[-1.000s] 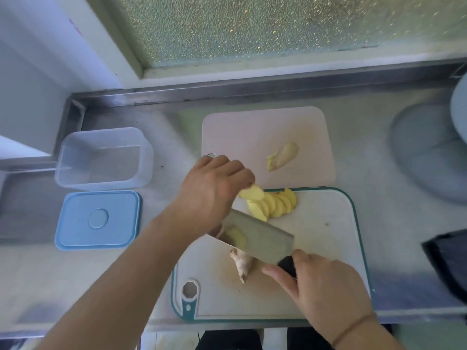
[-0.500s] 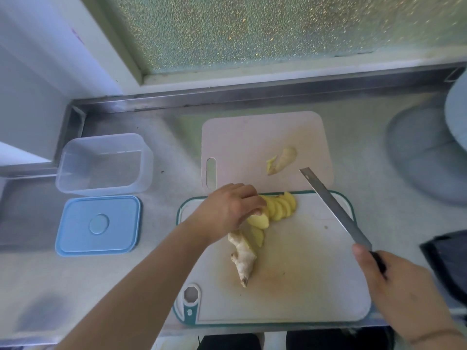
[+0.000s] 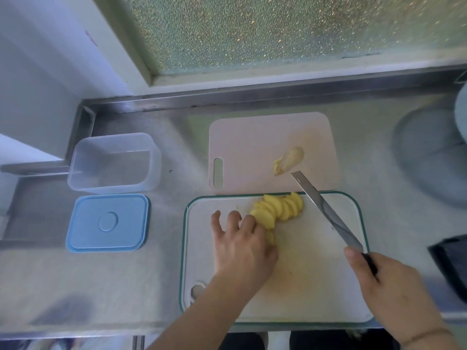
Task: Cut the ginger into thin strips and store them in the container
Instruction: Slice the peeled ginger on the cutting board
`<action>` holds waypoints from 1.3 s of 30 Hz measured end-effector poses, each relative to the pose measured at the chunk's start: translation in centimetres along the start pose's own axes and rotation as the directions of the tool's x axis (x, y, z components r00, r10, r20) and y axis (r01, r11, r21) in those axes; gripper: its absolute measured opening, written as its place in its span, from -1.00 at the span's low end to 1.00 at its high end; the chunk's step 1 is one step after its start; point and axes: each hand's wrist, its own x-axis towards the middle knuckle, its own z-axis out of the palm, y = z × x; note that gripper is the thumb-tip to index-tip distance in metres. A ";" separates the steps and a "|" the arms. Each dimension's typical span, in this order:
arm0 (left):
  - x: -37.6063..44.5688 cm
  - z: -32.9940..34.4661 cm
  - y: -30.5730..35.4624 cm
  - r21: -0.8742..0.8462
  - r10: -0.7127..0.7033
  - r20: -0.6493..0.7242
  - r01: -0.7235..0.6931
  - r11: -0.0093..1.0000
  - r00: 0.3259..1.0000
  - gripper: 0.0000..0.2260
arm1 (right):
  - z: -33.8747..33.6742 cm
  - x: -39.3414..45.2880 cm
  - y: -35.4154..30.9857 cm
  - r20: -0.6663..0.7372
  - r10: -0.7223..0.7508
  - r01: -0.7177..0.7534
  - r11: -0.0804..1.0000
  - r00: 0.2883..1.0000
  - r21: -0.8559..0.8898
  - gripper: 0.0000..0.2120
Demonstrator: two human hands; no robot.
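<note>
The left hand (image 3: pixel 242 245), fingers spread, presses the fanned ginger slices (image 3: pixel 278 210) on the cutting board (image 3: pixel 316 286); the right hand (image 3: pixel 386 284) grips the knife (image 3: pixel 326 210). The slices look thin, moist and slippery: pin them from above.

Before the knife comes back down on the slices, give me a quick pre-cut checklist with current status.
1. Ginger slices fanned on the green-rimmed board: ok.
2. Knife gripped by right hand, blade off to the right of the slices: ok.
3. Left hand out of the cutting line: not ok, its fingers lie spread against the slices.
4. Unsliced root under the left hand: cannot tell, hidden.
5. Container open, lid lying beside it: ok.
</note>
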 end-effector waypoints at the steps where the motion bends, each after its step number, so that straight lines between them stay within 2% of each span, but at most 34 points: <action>1: -0.1 0.2 0.2 -0.007 0.010 -0.022 -0.011 1.000 1.000 -0.76 | 0.0 0.1 0.0 -0.006 -0.007 0.007 1.000 1.000 0.000 -0.23; 5: -0.4 0.9 0.4 -0.016 0.077 -0.128 -0.080 0.997 0.989 -0.88 | 0.0 0.1 -0.1 -0.021 -0.026 0.026 1.000 0.999 0.007 -0.24; 9: -1.1 1.3 0.2 -0.005 0.188 -0.189 -0.192 0.981 0.964 -0.89 | 0.0 0.0 -0.2 -0.015 -0.033 0.034 0.999 0.999 0.010 -0.24; 11: -1.5 0.9 0.0 -0.054 0.214 -0.287 -0.239 0.970 0.934 -0.90 | 0.0 0.0 -0.3 -0.020 -0.035 0.035 0.999 0.999 0.012 -0.25; 13: -1.5 -0.3 -0.5 -0.120 0.170 -0.397 -0.234 0.965 0.902 -0.90 | 0.0 0.0 -0.2 -0.024 -0.039 0.040 0.999 0.999 0.013 -0.26; 16: -0.4 -1.9 -1.7 -0.156 0.043 -0.502 -0.139 0.978 0.864 -0.87 | 0.2 0.1 0.0 -0.031 -0.041 0.041 0.999 0.999 0.004 -0.26; 19: 1.5 -1.3 -2.1 -0.128 0.040 -0.495 -0.118 0.985 0.868 -0.85 | 0.6 0.2 0.0 -0.020 -0.053 0.054 0.998 0.998 0.015 -0.25; 24: 2.2 1.4 -0.8 -0.094 0.141 -0.360 -0.187 0.978 0.922 -0.83 | 0.8 0.2 -0.5 0.013 -0.033 0.032 0.999 0.999 0.032 -0.28; 28: 1.4 1.4 -0.4 -0.168 0.105 -0.356 -0.174 0.970 0.929 -0.78 | 0.7 -0.1 -1.0 0.051 -0.022 0.019 0.998 0.998 0.067 -0.31; 30: 0.5 1.4 -0.9 -0.285 0.063 -0.405 -0.191 0.939 0.912 -0.79 | 0.7 -0.3 -1.3 0.127 -0.019 0.002 0.991 0.992 0.133 -0.27; 32: -0.9 1.7 -1.9 -0.425 0.001 -0.422 -0.199 0.883 0.907 -0.73 | 0.5 -0.6 -2.1 0.238 -0.046 -0.023 0.961 0.970 0.276 -0.23; 33: -1.7 1.9 -2.4 -0.466 -0.018 -0.410 -0.193 0.864 0.912 -0.67 | 0.2 -0.9 -2.7 0.322 -0.065 -0.066 0.922 0.944 0.380 -0.25; 35: -3.2 2.5 -3.0 -0.486 -0.012 -0.352 -0.171 0.857 0.936 -0.52 | -0.4 -1.2 -3.9 0.549 -0.108 -0.243 0.814 0.829 0.527 -0.37; 36: -3.7 2.9 -3.2 -0.484 0.006 -0.312 -0.164 0.860 0.950 -0.45 | -0.5 -1.2 -4.4 0.617 -0.141 -0.294 0.784 0.774 0.547 -0.43; 37: -4.0 3.3 -3.2 -0.482 0.027 -0.278 -0.164 0.861 0.960 -0.40 | -0.2 -1.0 -4.7 0.642 -0.166 -0.299 0.779 0.749 0.551 -0.46; 39: -4.3 3.9 -3.1 -0.494 0.047 -0.249 -0.168 0.853 0.967 -0.38 | 0.6 -0.7 -5.4 0.652 -0.168 -0.292 0.793 0.739 0.534 -0.47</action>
